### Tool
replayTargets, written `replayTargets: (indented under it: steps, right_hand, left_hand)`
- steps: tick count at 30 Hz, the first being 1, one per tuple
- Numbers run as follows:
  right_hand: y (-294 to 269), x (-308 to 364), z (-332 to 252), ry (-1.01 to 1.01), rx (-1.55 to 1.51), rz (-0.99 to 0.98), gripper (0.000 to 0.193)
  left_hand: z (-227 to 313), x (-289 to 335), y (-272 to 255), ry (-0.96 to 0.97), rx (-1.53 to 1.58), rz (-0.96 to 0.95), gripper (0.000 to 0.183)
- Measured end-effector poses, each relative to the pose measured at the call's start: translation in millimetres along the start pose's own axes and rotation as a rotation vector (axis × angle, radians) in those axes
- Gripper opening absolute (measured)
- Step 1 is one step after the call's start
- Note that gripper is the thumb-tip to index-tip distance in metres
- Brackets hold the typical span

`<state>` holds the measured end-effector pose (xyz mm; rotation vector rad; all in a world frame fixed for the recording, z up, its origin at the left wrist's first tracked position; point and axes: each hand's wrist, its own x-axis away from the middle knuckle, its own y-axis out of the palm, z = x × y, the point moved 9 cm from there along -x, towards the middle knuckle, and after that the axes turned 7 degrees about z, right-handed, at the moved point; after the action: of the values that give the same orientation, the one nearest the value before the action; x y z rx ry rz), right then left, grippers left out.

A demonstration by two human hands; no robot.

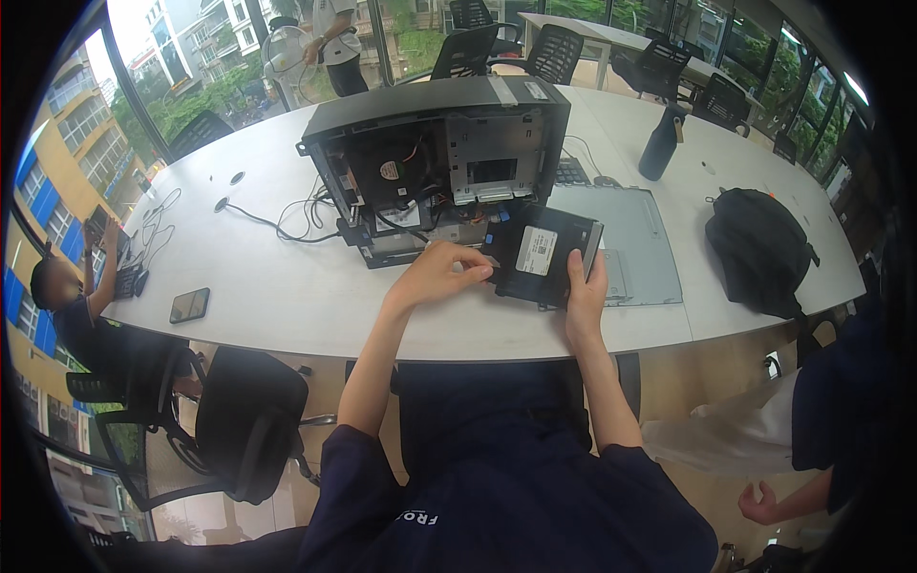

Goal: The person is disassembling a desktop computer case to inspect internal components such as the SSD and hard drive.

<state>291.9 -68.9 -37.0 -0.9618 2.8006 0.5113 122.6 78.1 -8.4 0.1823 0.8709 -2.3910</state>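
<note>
A flat black drive (564, 256) with a white label, like an optical disc drive, is held tilted in front of an opened computer case (430, 105). My right hand (586, 291) grips its right side, thumb on the upper face. My left hand (441, 275) is closed in a pinch at the drive's left edge; what lies between those fingertips is too small to make out. The case stands on the table with its inside facing me, showing a fan (390, 170), a metal bracket (487, 158) and cables. A blue connector (499, 216) sits just above the drive.
On the white table (277, 306) lie a grey metal side panel (654, 248), a phone (190, 305), a black cable (272, 225) and a black backpack (759, 250). A dark bottle (661, 145) stands beyond the panel. One person (81, 306) sits at left; another (812, 430) is close at right.
</note>
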Motion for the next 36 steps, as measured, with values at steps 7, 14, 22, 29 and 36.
replayTargets:
  steps: [7, 14, 22, 29, 36]
  right_hand:
    - [2, 3, -3, 0.034, 0.045, -0.009, 0.054]
    - [1, 3, -4, 0.028, 0.031, 0.009, 0.054]
    - [1, 1, -17, -0.154, 0.012, -0.006, 0.046]
    - [24, -23, -46, -0.272, -0.057, -0.245, 0.048]
    - [56, -62, -97, -0.487, 0.005, -0.368, 0.04]
  left_hand:
    - [6, 1, 1, 0.07, 0.013, 0.026, 0.027]
    - [1, 0, 3, 0.102, 0.009, 0.106, 0.025]
    - [14, 4, -7, 0.088, -0.199, 0.354, 0.022]
    - [26, 11, -19, 0.264, -0.059, 0.467, 0.04]
    - [43, -10, -26, 0.185, 0.023, 0.517, 0.049]
